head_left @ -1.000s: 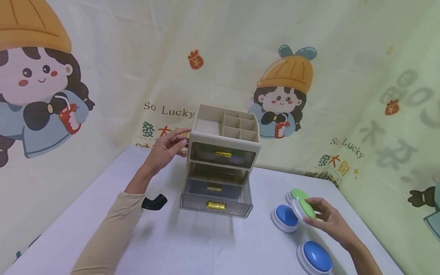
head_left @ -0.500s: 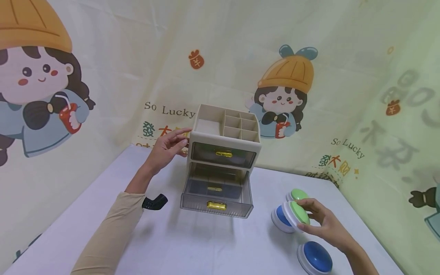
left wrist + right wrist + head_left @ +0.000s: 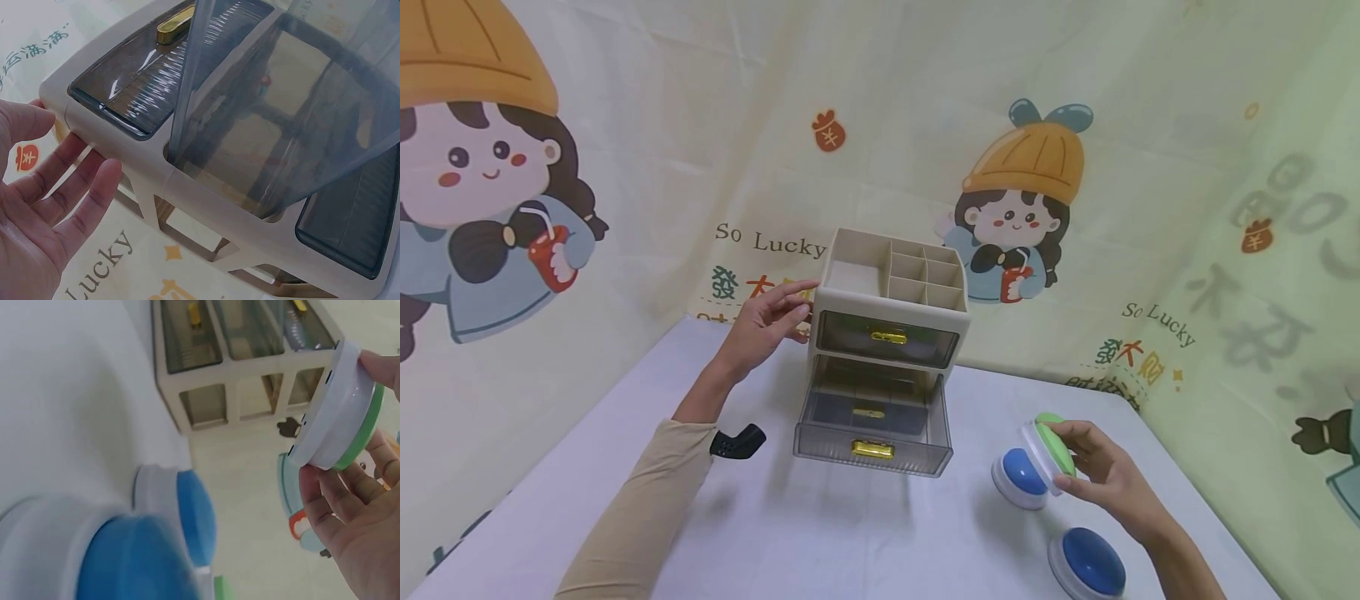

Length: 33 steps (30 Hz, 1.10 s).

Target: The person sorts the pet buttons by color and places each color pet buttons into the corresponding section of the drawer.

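Right hand (image 3: 1112, 479) grasps green button (image 3: 1056, 450) by rim, tilted above table (image 3: 820, 550), domed face toward palm; pulled-out drawer (image 3: 917, 461) lies to its left, nearer left hand (image 3: 762, 332), whose loosely extended fingers seem to touch cabinet (image 3: 887, 307).

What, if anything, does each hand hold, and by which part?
The right hand holds a green button by opposite sides of its white rim. The left hand merely touches the cabinet.
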Tool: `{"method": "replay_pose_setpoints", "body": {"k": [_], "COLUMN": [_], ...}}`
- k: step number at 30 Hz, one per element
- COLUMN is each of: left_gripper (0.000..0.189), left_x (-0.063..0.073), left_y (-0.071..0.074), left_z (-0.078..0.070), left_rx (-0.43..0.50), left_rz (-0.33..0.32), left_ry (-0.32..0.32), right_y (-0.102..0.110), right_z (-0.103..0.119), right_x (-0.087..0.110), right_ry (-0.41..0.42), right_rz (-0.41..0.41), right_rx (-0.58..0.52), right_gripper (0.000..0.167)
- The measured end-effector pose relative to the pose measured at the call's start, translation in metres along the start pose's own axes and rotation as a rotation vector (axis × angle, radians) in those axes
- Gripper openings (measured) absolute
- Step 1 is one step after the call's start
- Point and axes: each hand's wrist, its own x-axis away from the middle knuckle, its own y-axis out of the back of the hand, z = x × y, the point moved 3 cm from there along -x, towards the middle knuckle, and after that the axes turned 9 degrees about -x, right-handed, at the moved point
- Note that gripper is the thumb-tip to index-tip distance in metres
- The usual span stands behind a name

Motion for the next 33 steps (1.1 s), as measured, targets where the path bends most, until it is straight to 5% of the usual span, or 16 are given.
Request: {"method": "replay_pose_setpoints", "body": {"k": [11,33], "left_gripper": [0.041,0.040], "left_x": [0.000,0.000], "left_y": [0.001,0.001], "left_z": [-0.002,-0.001], "left_rx": [-0.006,-0.014], "left_rz": [0.006,0.004], "left_ry": [0.002,0.011], "right_y": [-0.009,-0.044], "right_z": [0.012,0.053], "right_x": [-0.011,-0.039], "right_ry": [0.024,0.113], "right_rz": [0.068,0.103], "right_rx": [-0.151,-0.094], "right_gripper": [0.054,0.059]}}
